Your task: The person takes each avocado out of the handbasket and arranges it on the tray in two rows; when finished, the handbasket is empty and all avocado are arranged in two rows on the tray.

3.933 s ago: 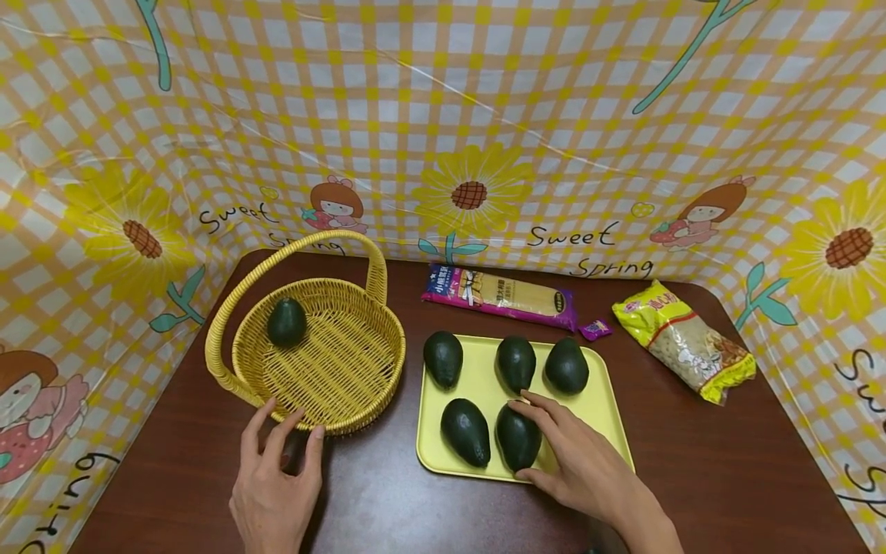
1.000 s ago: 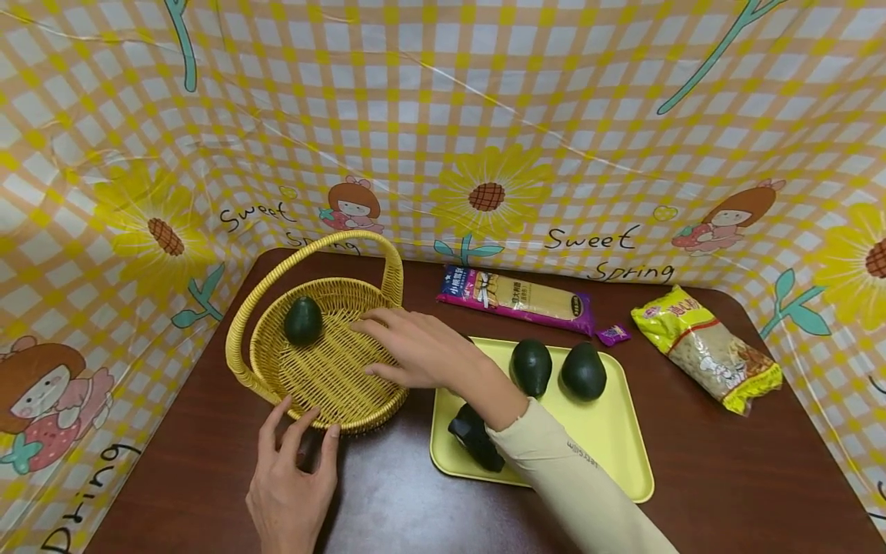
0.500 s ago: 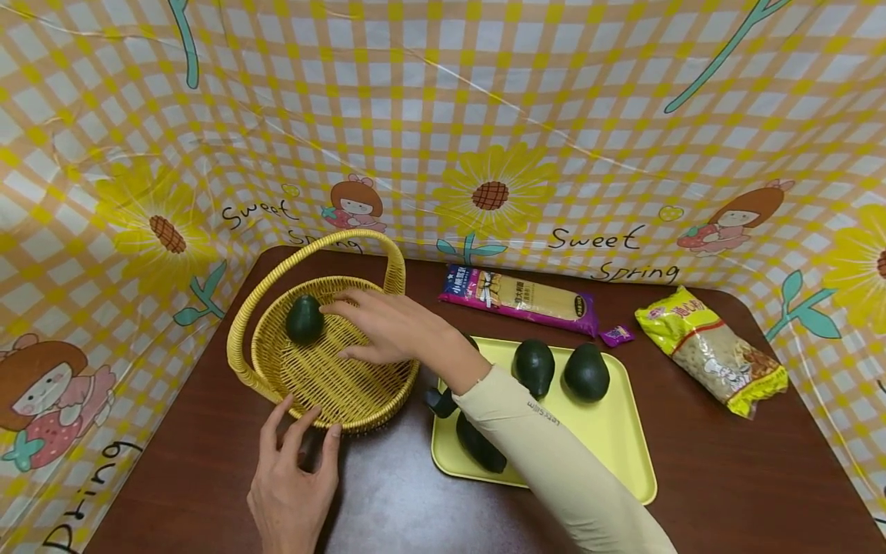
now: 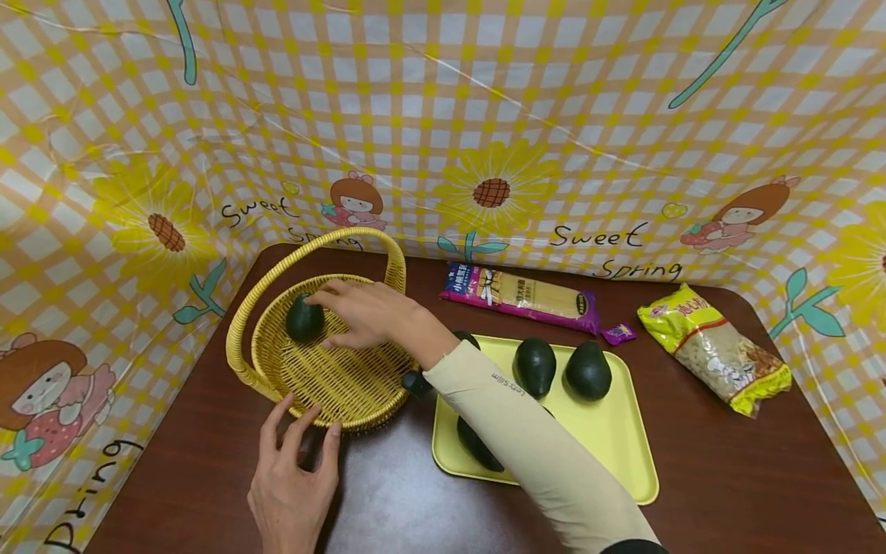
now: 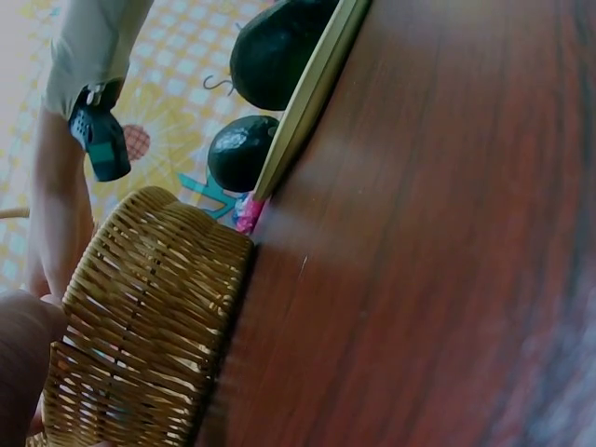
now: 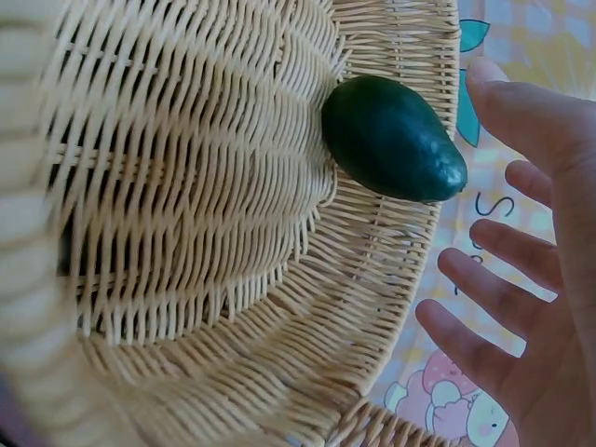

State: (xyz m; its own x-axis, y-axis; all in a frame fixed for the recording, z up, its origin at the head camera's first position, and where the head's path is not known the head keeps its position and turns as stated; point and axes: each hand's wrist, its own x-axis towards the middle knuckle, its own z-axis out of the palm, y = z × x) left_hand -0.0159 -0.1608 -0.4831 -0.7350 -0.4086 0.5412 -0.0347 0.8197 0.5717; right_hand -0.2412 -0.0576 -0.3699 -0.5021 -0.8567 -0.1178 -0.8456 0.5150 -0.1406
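Observation:
One dark green avocado lies at the left side of the yellow wicker basket. My right hand reaches over the basket, its fingertips beside that avocado. In the right wrist view, the fingers are spread and loosely extended, with a gap between them and the avocado. My left hand rests its fingertips at the basket's near rim, fingers apart and lightly bent. Several more avocados, including one whole avocado, lie on the pale yellow tray, some partly hidden by my right sleeve.
Behind the tray lies a purple noodle packet, with a small purple sachet beside it. To the right is a yellow food bag. The basket's tall handle arches over its left and back. A checked cloth encloses the table.
My right hand has moved from an avocado on the tray to over the basket, then leftward to the avocado inside. My left hand stays at the rim.

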